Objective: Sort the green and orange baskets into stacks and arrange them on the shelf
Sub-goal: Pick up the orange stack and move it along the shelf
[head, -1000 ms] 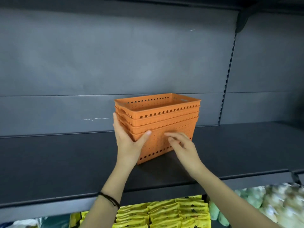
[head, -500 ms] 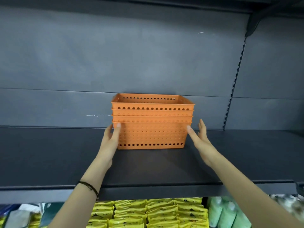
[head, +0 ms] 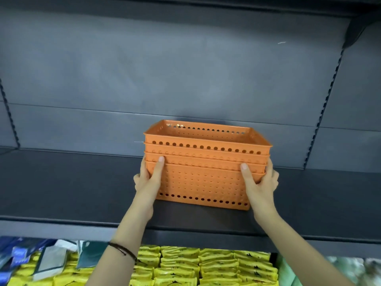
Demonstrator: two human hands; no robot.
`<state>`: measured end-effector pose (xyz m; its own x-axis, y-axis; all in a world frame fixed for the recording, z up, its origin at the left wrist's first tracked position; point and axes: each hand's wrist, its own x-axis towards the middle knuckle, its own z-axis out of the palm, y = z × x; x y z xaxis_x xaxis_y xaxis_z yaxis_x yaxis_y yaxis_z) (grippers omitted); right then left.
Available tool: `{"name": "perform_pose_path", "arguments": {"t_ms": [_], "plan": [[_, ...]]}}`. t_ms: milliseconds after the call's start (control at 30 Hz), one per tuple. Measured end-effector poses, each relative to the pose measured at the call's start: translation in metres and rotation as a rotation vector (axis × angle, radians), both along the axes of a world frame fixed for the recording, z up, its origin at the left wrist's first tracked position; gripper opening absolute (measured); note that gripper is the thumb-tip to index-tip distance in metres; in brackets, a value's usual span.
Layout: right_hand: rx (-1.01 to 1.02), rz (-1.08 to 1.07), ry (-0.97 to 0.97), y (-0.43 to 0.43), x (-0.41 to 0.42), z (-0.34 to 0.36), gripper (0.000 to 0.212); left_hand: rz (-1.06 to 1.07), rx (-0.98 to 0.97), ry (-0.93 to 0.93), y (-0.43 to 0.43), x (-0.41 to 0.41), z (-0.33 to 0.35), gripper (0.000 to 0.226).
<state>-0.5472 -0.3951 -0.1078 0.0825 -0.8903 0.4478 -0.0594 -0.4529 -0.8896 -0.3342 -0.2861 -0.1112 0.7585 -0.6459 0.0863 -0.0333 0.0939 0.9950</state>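
The stack of orange baskets, four rims by my count, stands on the dark shelf just below the middle of the view. Its long side faces the person and its 3 o'clock end is turned slightly nearer. The base looks to rest on the shelf, though I cannot tell whether the hands carry some of the weight. No green baskets show.

The left hand grasps the stack's 9 o'clock end, with the thumb flat on the front wall and the fingers wrapped round the corner. The right hand does the same at the 3 o'clock end, thumb up by the lower rims.

I judge these to be thin moulded plastic: light, fairly stiff at the rims, with perforated walls that may flex under a squeeze. The smooth walls could slip, and nested baskets can come apart if only the top one is lifted. The best hold is low on both ends, under the bottom rim, so the whole stack moves together.

The baskets show no label. At 6 o'clock, under the shelf, lie yellow packets with dark print too blurred to read. The blue and white packs at 7 o'clock are no clearer.
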Motion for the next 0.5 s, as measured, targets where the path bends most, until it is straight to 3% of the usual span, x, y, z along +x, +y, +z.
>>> {"name": "perform_pose_path", "arguments": {"t_ms": [133, 300, 400, 500], "plan": [[-0.043, 0.129, -0.119, 0.033, 0.030, 0.008, 0.078, -0.074, -0.175, 0.080, 0.034, 0.023, 0.004, 0.055], [-0.103, 0.241, -0.170, 0.088, 0.094, 0.041, 0.041, -0.012, -0.180, 0.105, 0.103, 0.077, 0.018, 0.047], [-0.128, 0.318, -0.201, 0.132, 0.145, 0.051, 0.041, 0.077, -0.202, 0.086, 0.160, 0.118, 0.029, 0.039], [-0.125, 0.394, -0.257, 0.177, 0.202, 0.052, 0.057, 0.168, -0.242, 0.036, 0.219, 0.168, 0.043, 0.037]]}}
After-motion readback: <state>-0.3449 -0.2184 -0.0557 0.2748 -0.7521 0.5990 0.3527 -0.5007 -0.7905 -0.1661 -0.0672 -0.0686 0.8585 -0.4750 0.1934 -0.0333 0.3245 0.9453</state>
